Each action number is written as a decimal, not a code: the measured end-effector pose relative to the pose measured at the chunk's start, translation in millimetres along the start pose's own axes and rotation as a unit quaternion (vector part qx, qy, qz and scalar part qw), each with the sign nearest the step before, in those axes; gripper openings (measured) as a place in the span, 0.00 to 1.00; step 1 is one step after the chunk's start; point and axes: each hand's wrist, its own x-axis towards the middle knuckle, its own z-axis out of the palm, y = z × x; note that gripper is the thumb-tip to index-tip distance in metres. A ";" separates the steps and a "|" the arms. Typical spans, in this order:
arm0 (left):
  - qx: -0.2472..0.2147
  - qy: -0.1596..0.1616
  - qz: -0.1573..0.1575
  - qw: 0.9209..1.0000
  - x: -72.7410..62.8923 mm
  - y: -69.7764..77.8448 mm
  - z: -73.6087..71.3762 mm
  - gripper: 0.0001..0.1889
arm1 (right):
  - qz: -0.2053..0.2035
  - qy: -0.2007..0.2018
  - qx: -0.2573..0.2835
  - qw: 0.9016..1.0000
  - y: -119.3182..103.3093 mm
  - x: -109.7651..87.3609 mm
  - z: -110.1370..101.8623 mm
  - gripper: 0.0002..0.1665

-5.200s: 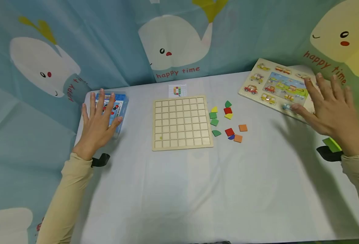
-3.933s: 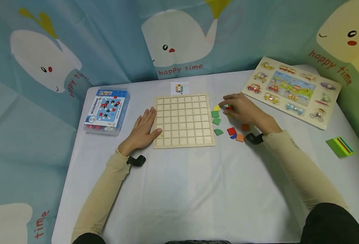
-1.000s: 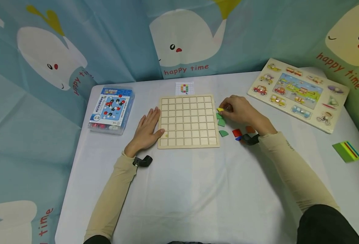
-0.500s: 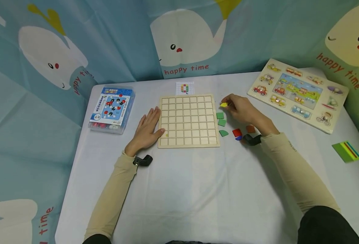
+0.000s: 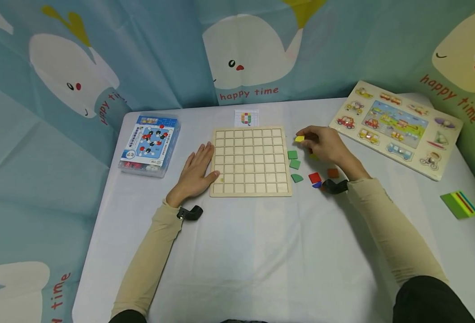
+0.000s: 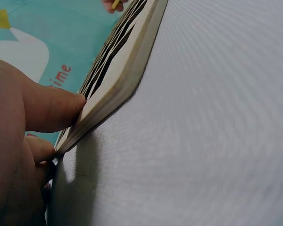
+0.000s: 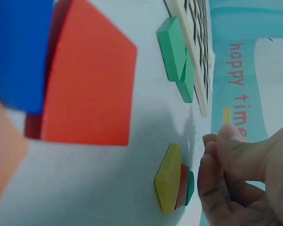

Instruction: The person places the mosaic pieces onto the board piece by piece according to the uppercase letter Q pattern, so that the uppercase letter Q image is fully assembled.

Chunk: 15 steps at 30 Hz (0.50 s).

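Observation:
My left hand point(image 5: 197, 172) rests flat on the table against the left edge of a wooden grid board point(image 5: 250, 162), its thumb touching the frame. In the left wrist view the thumb point(image 6: 56, 109) presses on the board's rim. To the right of the board, my right hand point(image 5: 326, 146) pinches a small yellow tile point(image 5: 299, 139) between thumb and fingertips, raised off the table. Below that hand a second yellow tile point(image 7: 169, 181) lies with a red and a green one behind it. Green tiles point(image 5: 295, 164) lie along the board's right edge.
A red tile point(image 5: 315, 177), a blue piece point(image 5: 316, 184) and an orange tile point(image 5: 333, 173) lie near the right wrist. Behind the board is a pattern card point(image 5: 246, 118). A boxed set point(image 5: 150, 146) stands left, a vehicle puzzle point(image 5: 396, 130) right, a green block point(image 5: 459, 204) farther right.
Both hands came in from the table's sides; the left settled against the board. The right hand took the yellow tile from beside the board, lifted it and shifted slightly right.

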 end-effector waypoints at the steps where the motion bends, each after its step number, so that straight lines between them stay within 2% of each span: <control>1: 0.003 -0.003 -0.002 1.000 0.1 0.1 -0.2 0.43 | 0.003 -0.001 0.006 1.000 0.1 0.1 0.1 0.18; 6: 0.004 -0.001 -0.002 1.000 -0.6 0.4 -0.9 0.43 | -0.002 0.006 0.034 0.999 0.2 1.7 2.1 0.18; 15: 0.010 -0.005 -0.005 1.000 0.2 -0.7 0.3 0.44 | -0.022 0.043 0.058 0.997 -1.4 6.2 12.8 0.17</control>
